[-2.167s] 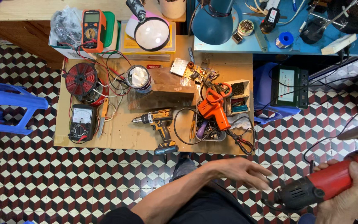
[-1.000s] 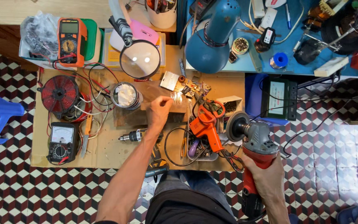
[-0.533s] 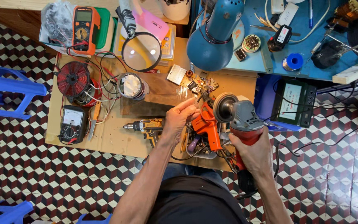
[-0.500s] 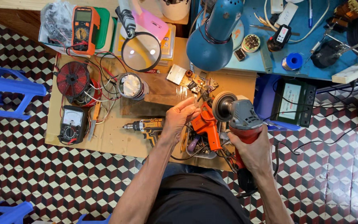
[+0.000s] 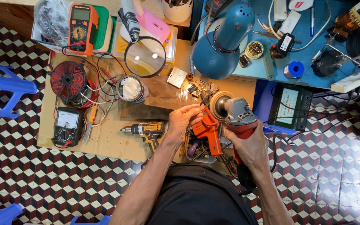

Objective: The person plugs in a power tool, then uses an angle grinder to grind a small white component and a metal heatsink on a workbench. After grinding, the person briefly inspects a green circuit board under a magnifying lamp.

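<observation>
**Grinder held over a crowded tabletop**

My right hand point(image 5: 251, 146) has its grip clamped on the red-bodied angle grinder with grey gear head point(image 5: 238, 118), above the cluttered wooden tabletop point(image 5: 105, 141). Its long axis runs toward me, head pointing away, disc facing left. My left hand point(image 5: 182, 121) pinches something too small to tell, just beside the disc; fingers could get nicked.

I see a low wooden bench point(image 5: 105, 143) carrying a cordless drill point(image 5: 144, 130), an analog meter point(image 5: 65, 126), a red wire coil point(image 5: 68, 79) and a magnifier point(image 5: 145, 56).

Angle grinder point(image 5: 236, 118) in both hands point(image 5: 183, 121)
</observation>
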